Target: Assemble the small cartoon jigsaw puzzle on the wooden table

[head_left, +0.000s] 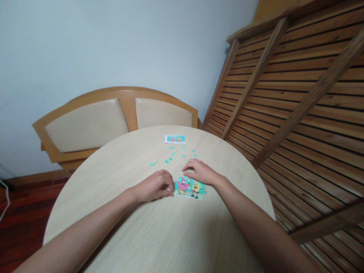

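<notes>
A partly joined jigsaw puzzle (187, 188) lies flat on the round table (136, 235), showing a pink starfish figure and a yellow sponge figure against turquoise. At its left edge rests my left hand (156, 185), fingers curved and thumb apart, with nothing visible in it. My right hand (201, 171) reaches over the puzzle's top edge, covering part of it. Its index finger and thumb are spread, and no piece shows between them. Loose turquoise puzzle pieces (168, 160) lie scattered beyond both hands.
Behind the loose pieces lies a small picture card (175, 139) with a similar design. A padded wooden bench back (129, 110) stands past the table's far edge, against a pale wall (119, 45). A large slatted wooden frame (290, 94) leans along the right.
</notes>
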A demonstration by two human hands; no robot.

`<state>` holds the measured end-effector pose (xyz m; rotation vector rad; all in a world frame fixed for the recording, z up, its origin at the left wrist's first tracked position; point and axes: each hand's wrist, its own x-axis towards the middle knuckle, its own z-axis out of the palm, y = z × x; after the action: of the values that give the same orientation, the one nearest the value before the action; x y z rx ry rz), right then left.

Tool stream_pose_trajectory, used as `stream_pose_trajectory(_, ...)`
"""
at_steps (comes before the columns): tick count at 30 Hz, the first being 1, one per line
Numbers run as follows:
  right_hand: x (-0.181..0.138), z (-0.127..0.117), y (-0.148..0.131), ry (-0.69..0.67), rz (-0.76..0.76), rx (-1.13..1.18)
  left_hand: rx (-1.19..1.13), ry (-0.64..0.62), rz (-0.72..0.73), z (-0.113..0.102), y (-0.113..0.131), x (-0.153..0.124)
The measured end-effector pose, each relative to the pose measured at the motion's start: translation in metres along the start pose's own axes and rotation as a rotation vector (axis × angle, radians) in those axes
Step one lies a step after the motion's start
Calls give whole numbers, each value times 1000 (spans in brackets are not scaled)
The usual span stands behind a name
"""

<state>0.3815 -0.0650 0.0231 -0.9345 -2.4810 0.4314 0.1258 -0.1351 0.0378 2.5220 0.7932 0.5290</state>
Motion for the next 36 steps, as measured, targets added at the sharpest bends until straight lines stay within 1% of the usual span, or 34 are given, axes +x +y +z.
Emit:
stream_pose_trajectory(4, 0, 0, 0, 2, -20, 11, -26, -23, 49, -3, 3, 2)
stream_pose_trajectory(6, 0, 0, 0, -3, -25, 16, -28, -42, 41, -7, 0, 1)
stream_pose_trajectory(7, 0, 0, 1, -6, -26, 17, -13, -36, 12, -10, -4, 0)
stream_pose_trajectory(9, 0, 0, 1, -10, -24, 16, 82, 18, -121, -17, -17, -5)
stream_pose_trajectory(11, 0, 0, 1, -11, -19, 12, 210, 145, -313, -24, -34, -11)
stream_pose_trajectory(13, 0, 0, 0, -11, -16, 9, 338, 234, -474, -29, -50, -18)
stream_pose_trajectory(15, 0, 0, 0, -10, -15, 8, 430, 283, -562, -30, -62, -22)
stream_pose_trajectory(18, 0, -1, -1, -7, -18, 17, 477, 239, -544, -26, -68, -21)
stream_pose_trajectory(21, -1, -2, -2, -7, -19, 24, 469, 206, -511, -20, -65, -16)
stream_pose_trajectory(24, -1, -2, -3, -10, -20, 22, 439, 210, -533, -18, -61, -14)
stream_pose_trajectory(31, 0, -1, 0, -10, -25, 9, 370, 239, -642, -29, -63, -21)
stream_pose_trajectory(36, -1, -1, 0, -9, -30, 10, 326, 254, -621, -31, -74, -22)
